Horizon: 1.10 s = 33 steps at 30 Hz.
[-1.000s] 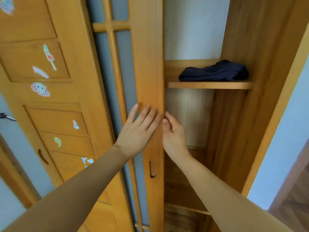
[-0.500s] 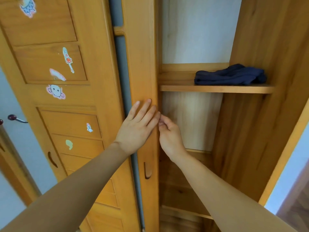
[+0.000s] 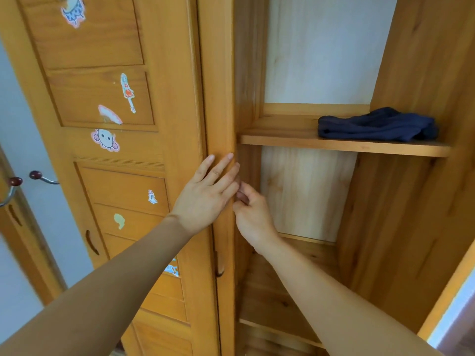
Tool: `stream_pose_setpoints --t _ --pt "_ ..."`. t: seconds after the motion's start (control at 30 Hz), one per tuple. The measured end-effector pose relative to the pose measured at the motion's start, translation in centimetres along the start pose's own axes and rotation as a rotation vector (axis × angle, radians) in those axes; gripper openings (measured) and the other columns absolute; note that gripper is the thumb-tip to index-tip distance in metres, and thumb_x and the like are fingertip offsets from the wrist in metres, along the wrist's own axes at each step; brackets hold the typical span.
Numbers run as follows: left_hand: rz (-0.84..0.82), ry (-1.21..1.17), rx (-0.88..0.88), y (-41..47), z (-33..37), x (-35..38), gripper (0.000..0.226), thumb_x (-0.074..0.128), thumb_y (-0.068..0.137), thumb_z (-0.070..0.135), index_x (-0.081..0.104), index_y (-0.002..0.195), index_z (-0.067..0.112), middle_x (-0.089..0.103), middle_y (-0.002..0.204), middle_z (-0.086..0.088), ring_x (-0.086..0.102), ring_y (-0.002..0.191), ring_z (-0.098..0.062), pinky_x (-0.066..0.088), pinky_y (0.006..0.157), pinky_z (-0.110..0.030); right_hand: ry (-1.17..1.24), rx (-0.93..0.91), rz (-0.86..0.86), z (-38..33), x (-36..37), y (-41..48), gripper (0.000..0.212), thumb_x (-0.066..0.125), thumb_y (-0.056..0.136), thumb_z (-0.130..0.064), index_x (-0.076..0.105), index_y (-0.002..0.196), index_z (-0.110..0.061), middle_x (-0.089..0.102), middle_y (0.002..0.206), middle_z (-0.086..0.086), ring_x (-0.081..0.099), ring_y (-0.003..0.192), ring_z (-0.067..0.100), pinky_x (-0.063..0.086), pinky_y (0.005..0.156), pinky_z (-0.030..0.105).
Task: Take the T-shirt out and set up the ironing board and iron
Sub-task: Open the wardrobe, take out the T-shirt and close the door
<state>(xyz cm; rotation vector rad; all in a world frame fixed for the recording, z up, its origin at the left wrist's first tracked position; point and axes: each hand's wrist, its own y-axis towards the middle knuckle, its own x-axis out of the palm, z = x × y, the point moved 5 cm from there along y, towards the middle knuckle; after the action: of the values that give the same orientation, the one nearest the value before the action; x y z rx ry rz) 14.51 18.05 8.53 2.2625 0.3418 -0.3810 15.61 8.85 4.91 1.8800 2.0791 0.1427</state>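
A folded dark blue T-shirt [image 3: 377, 126] lies on the right part of a wooden shelf [image 3: 295, 140] inside an open wardrobe. My left hand [image 3: 205, 196] lies flat, fingers spread, on the face of the sliding wooden door [image 3: 221, 98]. My right hand [image 3: 253, 215] curls its fingers around that door's right edge, below the shelf. Both hands are well left of and below the T-shirt. No ironing board or iron is in view.
Left of the sliding door is another wooden door [image 3: 108, 176] with several stickers and a slot handle. Wall hooks [image 3: 36, 176] stick out at far left. A lower shelf [image 3: 303, 242] and the wardrobe's right side panel [image 3: 411, 201] frame the opening.
The sliding door has moved left under both hands, covering the glass panel and widening the opening. The shelf with the T-shirt now shows more fully.
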Motion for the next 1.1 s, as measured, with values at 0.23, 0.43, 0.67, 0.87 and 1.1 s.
stream_pose_setpoints --t 0.23,0.43,0.67,0.87,1.1 --pt "-0.008 -0.032 -0.021 -0.6 -0.7 0.2 0.054 0.012 0.1 0.008 0.065 0.107 0.005 0.061 0.125 -0.016 0.044 0.129 -0.037 0.019 0.111 -0.051 -0.027 -0.009 -0.017 -0.2 1.0 0.4 0.047 0.046 0.095 -0.011 0.043 0.141 -0.019 0.054 0.138 0.003 0.047 0.129 0.011 0.039 0.11 0.034" --pt "0.126 -0.174 -0.118 3.4 0.6 -2.1 0.029 0.04 0.092 0.006 0.064 0.107 0.001 0.06 0.125 -0.019 0.041 0.131 -0.035 0.007 0.115 -0.048 -0.271 -0.212 0.159 -3.3 -2.4 0.0 0.035 0.05 0.09 -0.006 0.057 0.123 -0.017 0.066 0.111 -0.002 0.061 0.102 0.009 0.052 0.09 0.025" --pt "0.117 -0.779 -0.082 16.3 2.1 -4.0 0.042 0.044 0.086 0.013 0.051 0.126 0.003 0.053 0.129 -0.014 0.05 0.119 -0.029 0.028 0.109 -0.036 -0.742 -0.472 0.608 -11.4 -15.7 1.0 0.026 0.05 0.081 0.001 0.066 0.101 -0.005 0.066 0.101 0.008 0.054 0.099 0.025 0.044 0.084 0.034" --pt "-0.332 -1.133 -0.064 22.4 4.8 0.6 0.042 0.05 0.095 0.014 0.042 0.136 0.009 0.051 0.134 -0.009 0.047 0.121 -0.021 0.03 0.085 -0.015 -1.214 0.03 0.302 -10.0 -23.3 3.7 0.04 0.054 0.088 -0.033 0.057 0.127 -0.023 0.058 0.127 0.007 0.047 0.123 0.03 0.035 0.103 0.043" --pt "-0.353 -1.101 -0.046 22.9 5.0 2.1 0.024 0.052 0.093 0.025 0.065 0.109 0.012 0.067 0.103 -0.006 0.058 0.088 -0.02 0.045 0.077 -0.035 -1.38 0.081 0.182 -11.3 -23.7 3.4 0.026 0.052 0.089 -0.048 0.061 0.098 -0.025 0.057 0.081 -0.006 0.051 0.091 0.018 0.026 0.095 0.038"
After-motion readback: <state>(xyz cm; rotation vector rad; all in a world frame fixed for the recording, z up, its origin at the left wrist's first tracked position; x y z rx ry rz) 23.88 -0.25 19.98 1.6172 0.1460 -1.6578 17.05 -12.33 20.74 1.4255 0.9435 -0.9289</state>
